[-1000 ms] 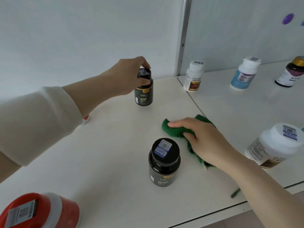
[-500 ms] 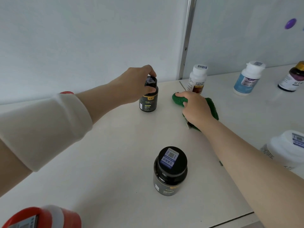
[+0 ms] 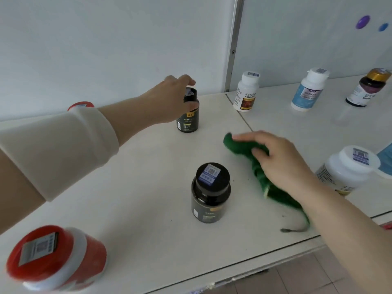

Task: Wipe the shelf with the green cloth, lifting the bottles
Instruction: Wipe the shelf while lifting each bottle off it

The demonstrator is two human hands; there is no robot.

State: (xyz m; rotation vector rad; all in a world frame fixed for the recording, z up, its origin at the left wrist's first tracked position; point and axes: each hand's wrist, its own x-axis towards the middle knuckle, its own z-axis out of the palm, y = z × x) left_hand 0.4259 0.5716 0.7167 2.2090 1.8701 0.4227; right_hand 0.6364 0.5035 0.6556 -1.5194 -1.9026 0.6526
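- the green cloth (image 3: pixel 259 177) is seen bunched on the shelf (image 3: pixel 137 187), right of centre, with a loose thread trailing toward the front edge.
- it is pressed down by the right hand (image 3: pixel 282 160); the fingers are laid out along the top of it, so this grip is judged apart and flat rather than clamped, though motion blur softens the detail.
- the cloth is judged soft, light and limp. it is best driven by a flat palm over its middle, as the loose tail is likely to drag or fold under.
- the rear black bottle (image 3: pixel 188 119) is held at its cap by the left hand (image 3: pixel 169 98), the grip closed round the lid from above. whether its base is clear of the shelf cannot be told.
- the bottle is judged rigid, smooth and fairly light; the cap offers the surest hold, provided it is screwed tight.
- the front black bottle (image 3: pixel 210 194) is left standing just beside the cloth and could be knocked by a wide sweep.
- a red-capped jar (image 3: pixel 55 257) is seen at the near left corner, and a white bottle (image 3: pixel 347 170) behind the right wrist.
- three more bottles are lined along the wall past the metal post (image 3: pixel 233 43).
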